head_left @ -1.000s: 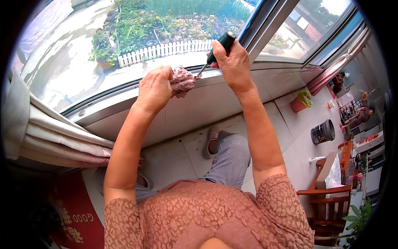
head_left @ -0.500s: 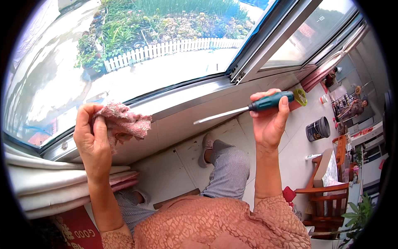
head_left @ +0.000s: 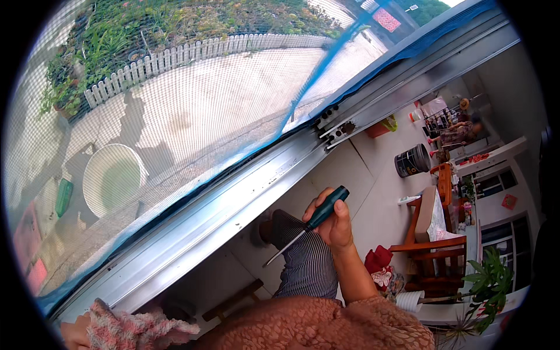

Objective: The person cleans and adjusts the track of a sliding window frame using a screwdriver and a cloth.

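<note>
My right hand (head_left: 335, 224) is closed round the dark green handle of a screwdriver (head_left: 321, 210), its thin metal shaft pointing down and left over my striped trouser leg. At the bottom left my left hand (head_left: 76, 333) grips a fluffy pink-and-white cloth (head_left: 131, 329), partly cut off by the frame. Above both hands runs the metal window track (head_left: 221, 219), with dark fittings (head_left: 329, 131) at its upper right. A fine mesh screen (head_left: 186, 116) with blue edging lies along the track, the yard showing through it.
Outside are a white tub (head_left: 114, 181) and picket fence (head_left: 204, 49). Inside, on the tiled floor (head_left: 359, 175), are a black bucket (head_left: 411, 163), a wooden armchair (head_left: 431, 254), red fabric (head_left: 379, 256), a wooden stool (head_left: 233, 297) and a plant (head_left: 487, 280). Another person (head_left: 455, 134) is further back.
My left hand and cloth have moved down to the lower left. My right hand has lowered with the screwdriver. The view has shifted, bringing the mesh screen and tub outside into sight.
</note>
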